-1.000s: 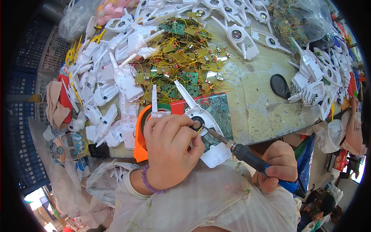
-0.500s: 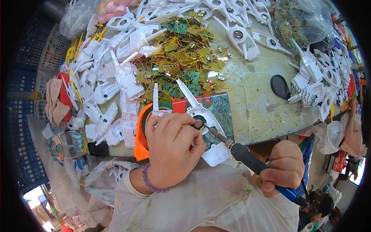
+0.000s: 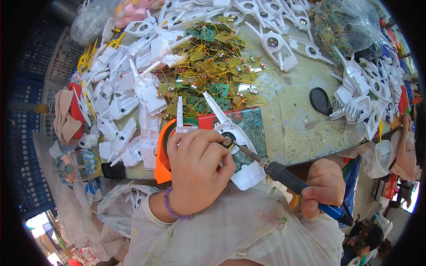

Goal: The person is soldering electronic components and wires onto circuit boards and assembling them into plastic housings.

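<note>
- White plastic shell with a small round speaker set in it, frame centre, lying on a patterned mat at the table's near edge.
- Left hand closed over the shell's lower part, fingertips pinched right beside the speaker (probably steadying a wire; can't see one).
- Right hand, lower right, fist clamped on the blue handle of a soldering iron; tip angled up-left, touching the speaker's rim.
- Hands apart, iron bridging them.
- Orange tape roll partly under the left hand.
- Heap of circuit boards with yellow wires above centre, within reach.
- More white shells piled left, top and right.
- Black oval piece to the right on the worn table.
</note>
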Demonstrator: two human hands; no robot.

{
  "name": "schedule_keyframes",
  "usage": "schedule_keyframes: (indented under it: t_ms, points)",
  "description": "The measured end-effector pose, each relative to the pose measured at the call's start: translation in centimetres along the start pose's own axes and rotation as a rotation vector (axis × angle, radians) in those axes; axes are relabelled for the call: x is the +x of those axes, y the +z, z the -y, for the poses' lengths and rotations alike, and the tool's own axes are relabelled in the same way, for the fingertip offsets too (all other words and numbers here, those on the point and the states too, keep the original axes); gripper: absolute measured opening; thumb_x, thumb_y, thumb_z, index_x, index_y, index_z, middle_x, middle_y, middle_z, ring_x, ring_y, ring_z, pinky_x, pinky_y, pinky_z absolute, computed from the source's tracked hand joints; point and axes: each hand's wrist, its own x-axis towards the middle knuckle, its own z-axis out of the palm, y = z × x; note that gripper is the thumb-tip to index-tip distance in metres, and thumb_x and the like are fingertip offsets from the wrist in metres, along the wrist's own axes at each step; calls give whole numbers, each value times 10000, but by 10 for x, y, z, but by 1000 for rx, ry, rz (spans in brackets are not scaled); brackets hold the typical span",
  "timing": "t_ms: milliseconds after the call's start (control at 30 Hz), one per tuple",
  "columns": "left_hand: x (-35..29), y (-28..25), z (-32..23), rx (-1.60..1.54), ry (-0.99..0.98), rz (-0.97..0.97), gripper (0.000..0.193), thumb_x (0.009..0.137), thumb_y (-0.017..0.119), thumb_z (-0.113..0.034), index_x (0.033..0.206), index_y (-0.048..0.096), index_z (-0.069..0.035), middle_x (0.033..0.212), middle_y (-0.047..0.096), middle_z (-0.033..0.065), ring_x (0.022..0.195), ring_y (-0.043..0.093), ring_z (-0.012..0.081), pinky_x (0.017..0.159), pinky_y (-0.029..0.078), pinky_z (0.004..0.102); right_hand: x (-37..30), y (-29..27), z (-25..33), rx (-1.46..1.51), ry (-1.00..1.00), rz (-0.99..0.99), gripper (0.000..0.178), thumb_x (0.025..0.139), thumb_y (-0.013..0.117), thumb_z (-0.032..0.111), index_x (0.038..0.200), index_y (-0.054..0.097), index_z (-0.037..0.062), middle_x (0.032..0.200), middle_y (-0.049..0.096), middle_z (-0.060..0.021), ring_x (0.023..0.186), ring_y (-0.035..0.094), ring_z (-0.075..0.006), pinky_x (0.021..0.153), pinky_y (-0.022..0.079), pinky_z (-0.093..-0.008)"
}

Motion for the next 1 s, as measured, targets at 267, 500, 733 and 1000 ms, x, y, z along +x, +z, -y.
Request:
schedule_keyframes:
  t_ms: [267,500,733,1000]
  points:
    - [-1,0,1,8,-2,2,186,622,684,-1,733,553,-74,909,600,39,876,566,249,822,365,406,-4,1,-3,58,-33,-9,204,788,719,170,875,584,44,607,518,-20,409,432,-140,362,297,-279]
    - [-1,0,0,16,-10,-1,166,625,687,-20,719,562,-75,899,602,34,873,569,235,824,361,405,-11,5,-5,20,-76,-120,179,798,699,159,862,577,45,603,515,-19,409,430,-135,361,295,-275]
    - [3,0,-2,-4,5,3,169,645,693,-27,738,562,-79,909,605,41,873,566,253,804,376,394,-29,-5,3,-121,-10,-314,291,924,568,321,880,456,57,629,484,-37,518,454,-162,461,349,-275]
    - [-3,-12,-9,-112,215,-42,236,681,757,-121,867,615,-94,890,580,39,825,556,233,731,402,390,-73,-107,20,-1774,89,-507,436,848,548,-129,1242,506,52,964,526,-125,761,545,-227,553,443,-282]
